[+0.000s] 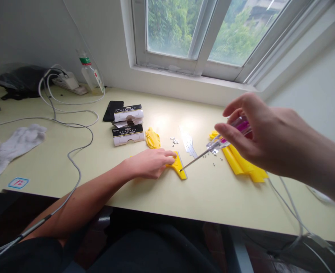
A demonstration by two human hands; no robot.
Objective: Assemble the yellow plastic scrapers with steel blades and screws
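Observation:
My left hand (150, 163) presses a yellow plastic scraper (180, 163) flat on the table, its fingers closed round the handle part. A thin grey strip runs along the scraper's wide edge. In my right hand (258, 132) is a screwdriver (195, 160) with a clear and purple handle. The screwdriver slants down to the left, its tip at the scraper's face near the lower corner. Whether the tip sits in a screw is too small to tell. Beyond the scraper lie several small nuts (174, 141), thin metal blades (187, 141) and loose screws (213, 164).
Yellow handle-like parts (152, 138) lie behind my left hand, and more yellow pieces (242, 165) under my right. Printed cards (128, 135) and a black phone (112, 110) are farther back. A grey cable (80, 170) crosses the left side, near white gloves (16, 146) and a bottle (92, 76).

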